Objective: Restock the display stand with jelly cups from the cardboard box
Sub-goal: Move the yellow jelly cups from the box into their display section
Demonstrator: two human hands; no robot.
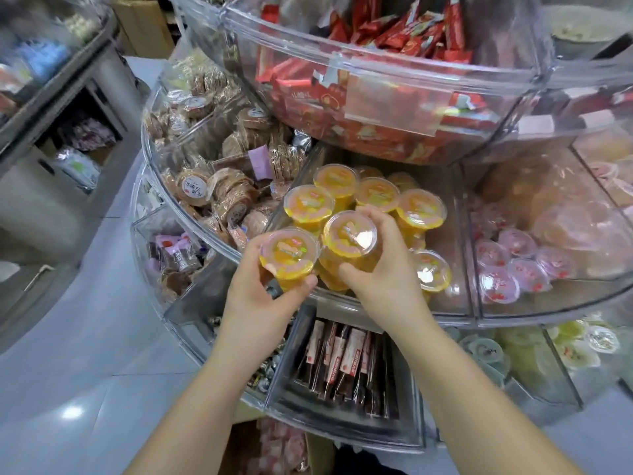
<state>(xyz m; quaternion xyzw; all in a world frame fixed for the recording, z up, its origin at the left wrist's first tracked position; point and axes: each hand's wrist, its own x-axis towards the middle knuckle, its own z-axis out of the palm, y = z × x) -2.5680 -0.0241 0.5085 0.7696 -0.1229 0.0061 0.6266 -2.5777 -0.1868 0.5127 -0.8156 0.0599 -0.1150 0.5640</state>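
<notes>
A clear tiered display stand [455, 313] fills the view. Its middle tier has a compartment holding several yellow jelly cups [373, 195] with printed lids. My left hand [263, 299] grips one yellow jelly cup [287, 253] at the compartment's front left rim. My right hand [383, 272] grips another yellow jelly cup [349, 234] just inside the compartment, above the other cups. Only a brown edge of the cardboard box [317, 450] shows at the bottom, below the stand.
Pink jelly cups [517, 265] fill the compartment to the right, wrapped round cakes [219, 186] the one to the left. Red snack packets [376, 39] lie in the top tier, dark stick packs [346, 358] in the bottom tier. A grey shelf unit [51, 132] stands left across the floor aisle.
</notes>
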